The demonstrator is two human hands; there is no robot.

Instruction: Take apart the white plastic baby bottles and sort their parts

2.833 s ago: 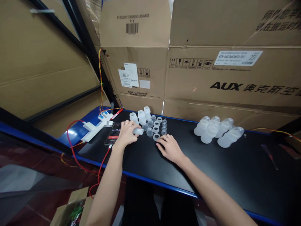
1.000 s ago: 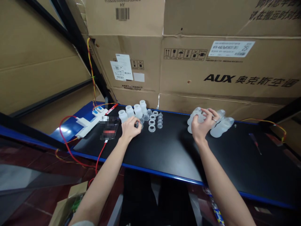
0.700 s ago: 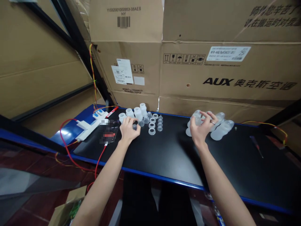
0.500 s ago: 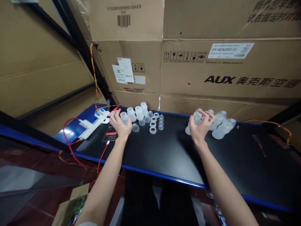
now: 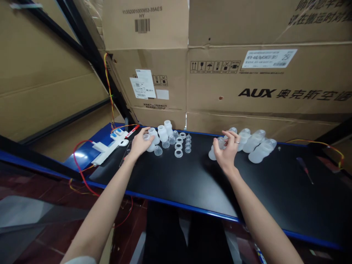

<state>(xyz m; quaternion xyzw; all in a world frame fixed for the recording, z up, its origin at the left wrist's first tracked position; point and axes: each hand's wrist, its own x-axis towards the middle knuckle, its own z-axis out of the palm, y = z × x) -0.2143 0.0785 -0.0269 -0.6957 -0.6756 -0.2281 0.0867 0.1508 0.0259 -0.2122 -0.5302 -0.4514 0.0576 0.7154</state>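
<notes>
My left hand [image 5: 140, 144] is closed round the nearest open-necked baby bottle [image 5: 151, 147], thumb at its front. This bottle stands at the near end of a row of white open bottles [image 5: 162, 133]. Beside them lie clear dome caps [image 5: 158, 150], a line of white collar rings [image 5: 178, 146] and a line of clear nipples [image 5: 188, 143]. Farther right, my right hand [image 5: 227, 151] has thumb and fingers about a capped baby bottle [image 5: 212, 153], which the hand partly hides. Several capped bottles [image 5: 257, 156] stand just right of that hand.
A white power strip [image 5: 108, 148] with cables and a red marker [image 5: 132, 131] lie at the left. A phone [image 5: 125, 154] is mostly behind my left arm. On the right lies a screwdriver [image 5: 304, 169]. Cardboard [image 5: 214, 99] walls the back of the black table [image 5: 176, 190].
My left hand has shifted to the left side of the near open bottle and closed round it. My right hand and its capped bottle have moved left, away from the other capped bottles.
</notes>
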